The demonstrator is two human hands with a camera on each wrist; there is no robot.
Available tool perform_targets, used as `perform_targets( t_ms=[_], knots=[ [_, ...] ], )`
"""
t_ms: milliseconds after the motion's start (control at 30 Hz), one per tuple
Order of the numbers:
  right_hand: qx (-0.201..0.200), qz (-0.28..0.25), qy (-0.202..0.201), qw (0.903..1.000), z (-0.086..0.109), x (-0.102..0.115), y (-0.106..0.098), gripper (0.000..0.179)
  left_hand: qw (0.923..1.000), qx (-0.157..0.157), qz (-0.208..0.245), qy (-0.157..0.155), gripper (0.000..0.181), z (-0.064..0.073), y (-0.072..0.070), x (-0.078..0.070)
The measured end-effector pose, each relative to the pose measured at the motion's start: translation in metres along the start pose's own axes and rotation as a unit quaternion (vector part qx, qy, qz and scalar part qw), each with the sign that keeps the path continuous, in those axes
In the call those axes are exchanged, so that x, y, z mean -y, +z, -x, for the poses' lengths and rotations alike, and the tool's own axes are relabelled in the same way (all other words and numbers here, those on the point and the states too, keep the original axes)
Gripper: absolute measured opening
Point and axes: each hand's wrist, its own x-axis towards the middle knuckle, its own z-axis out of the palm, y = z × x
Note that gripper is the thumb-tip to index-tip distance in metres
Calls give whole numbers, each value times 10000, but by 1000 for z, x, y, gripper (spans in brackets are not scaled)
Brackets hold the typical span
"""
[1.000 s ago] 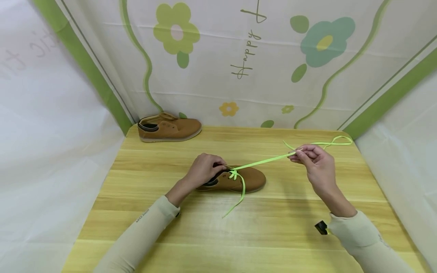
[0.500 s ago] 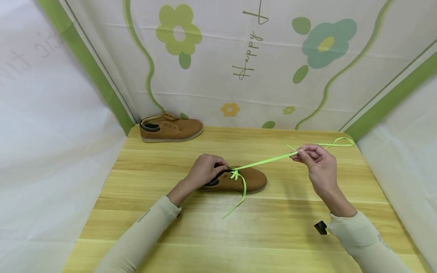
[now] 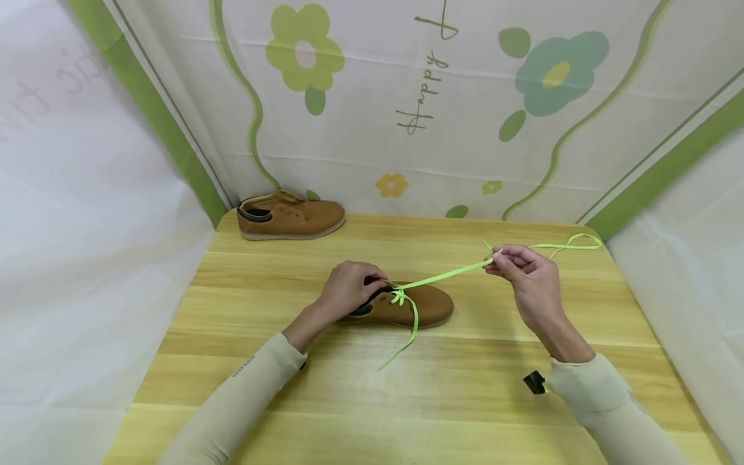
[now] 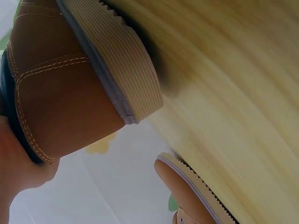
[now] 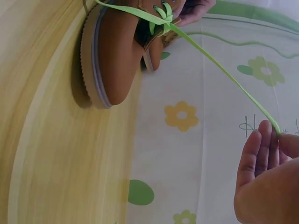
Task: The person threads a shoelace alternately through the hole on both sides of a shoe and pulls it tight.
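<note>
A brown shoe (image 3: 433,305) stands on the table with its toe to the right. A bright green shoelace (image 3: 442,276) runs through its eyelets; one end hangs loose over the near side. My left hand (image 3: 347,287) is at the shoe's opening and pinches the far edge of its upper, or the tongue; the fingertips partly hide which. In the left wrist view the shoe's heel (image 4: 60,98) fills the upper left. My right hand (image 3: 531,278), raised to the right of the toe, pinches the other lace end between thumb and forefinger. That length stretches nearly straight from the eyelets.
A second brown shoe (image 3: 290,216), with no lace visible in it, stands at the table's back left. Another green lace (image 3: 581,242) lies looped at the back right corner. A printed white curtain (image 3: 349,129) closes off the back of the wooden table (image 3: 372,413).
My right hand has shifted a little to the left, toward the shoe, with the lace end still pinched. The left hand and the shoe stay in place.
</note>
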Motion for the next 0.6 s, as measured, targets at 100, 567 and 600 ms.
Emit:
perform_targets(
  t_ms=[100,567,600],
  knots=[
    [98,36,3,9999,-2,2,4,16,10000,-85,18,28,8,1,-2,-1],
    [768,908,-71,9929,-9,8,17,19,9939,-802,-353,677,5,16,-17,-9],
    [841,1043,-199,9908,-9,9,19,19,9943,-720,-401,675,4,17,-18,-10]
  ],
)
